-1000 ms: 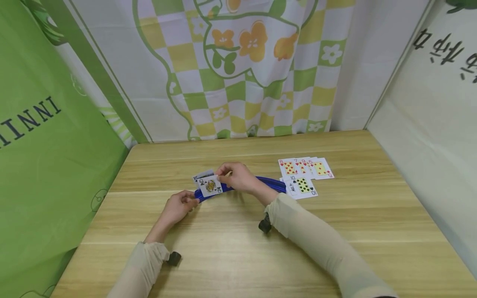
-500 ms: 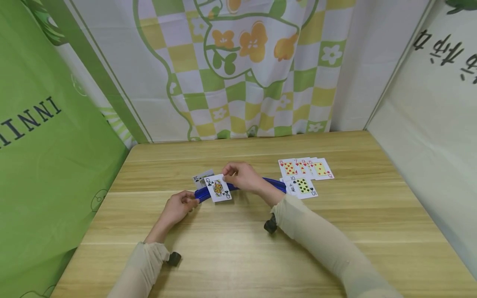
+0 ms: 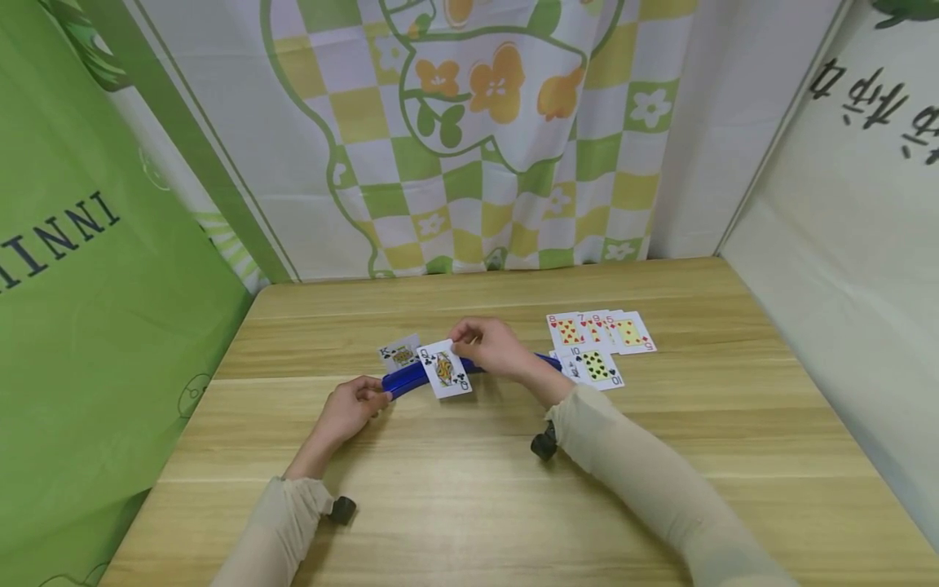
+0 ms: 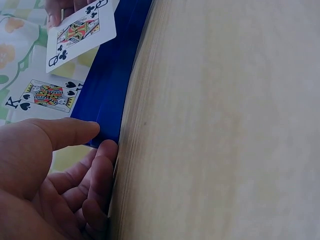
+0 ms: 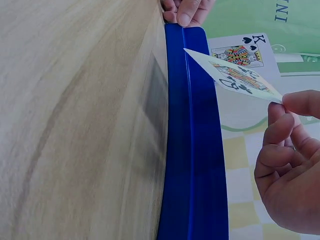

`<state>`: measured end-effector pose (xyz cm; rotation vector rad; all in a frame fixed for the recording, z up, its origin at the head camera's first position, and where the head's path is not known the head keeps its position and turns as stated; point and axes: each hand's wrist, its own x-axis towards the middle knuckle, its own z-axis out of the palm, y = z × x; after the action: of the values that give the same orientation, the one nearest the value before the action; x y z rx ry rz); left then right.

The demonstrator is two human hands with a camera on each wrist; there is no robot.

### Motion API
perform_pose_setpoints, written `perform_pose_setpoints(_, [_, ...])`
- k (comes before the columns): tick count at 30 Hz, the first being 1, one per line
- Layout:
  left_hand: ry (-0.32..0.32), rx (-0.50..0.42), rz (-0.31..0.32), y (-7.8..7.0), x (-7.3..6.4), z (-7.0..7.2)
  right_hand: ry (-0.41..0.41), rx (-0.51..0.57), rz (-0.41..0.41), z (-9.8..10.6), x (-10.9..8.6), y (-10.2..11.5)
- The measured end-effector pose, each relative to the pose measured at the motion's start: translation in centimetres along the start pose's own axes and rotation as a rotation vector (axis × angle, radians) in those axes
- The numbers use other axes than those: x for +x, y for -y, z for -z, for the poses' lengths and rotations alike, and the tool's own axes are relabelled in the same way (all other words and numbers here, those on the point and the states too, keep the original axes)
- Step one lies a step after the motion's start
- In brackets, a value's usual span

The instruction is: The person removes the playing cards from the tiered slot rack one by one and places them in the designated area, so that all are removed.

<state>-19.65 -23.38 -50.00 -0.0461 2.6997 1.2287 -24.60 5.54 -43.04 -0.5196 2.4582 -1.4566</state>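
Note:
At its left end a curved blue card holder (image 3: 402, 380) is pinched between the thumb and fingers of my left hand (image 3: 355, 409). A king of spades (image 4: 47, 96) stands in the holder close to that hand. My right hand (image 3: 493, 349) pinches a queen of clubs (image 3: 443, 369) by its upper right corner. The queen is tilted over the holder, right of the king, and the right wrist view shows its lower edge raised above the holder's groove (image 5: 190, 125). My right hand and forearm hide part of the holder's middle in the head view.
At the holder's right end lies a ten of spades (image 3: 597, 366) overlapping other cards. Behind it, several red cards (image 3: 629, 332) lie fanned face up, among them an eight and a five of diamonds. A patterned curtain (image 3: 499, 204) hangs behind the wooden table (image 3: 469, 505).
My right hand has drawn the queen of clubs rightward, away from the king, uncovering more of the king's face. My left hand stays at the holder's end.

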Motion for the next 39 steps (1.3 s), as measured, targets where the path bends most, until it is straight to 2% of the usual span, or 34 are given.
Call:
perform_pose_setpoints(24, [0.012,0.012,-0.02,0.0,-0.1,0.2,-0.045,-0.001,-0.003,2.2,-1.1,-1.0])
perform_pose_setpoints(32, [0.015,-0.02,-0.008,-0.1,-0.2,0.1,-0.07,-0.005,-0.023,3.2,-1.7,-1.4])
perform_pose_setpoints(39, [0.011,-0.021,-0.008,-0.1,-0.2,0.1,-0.08,0.03,-0.032,3.8,-2.1,-1.7])
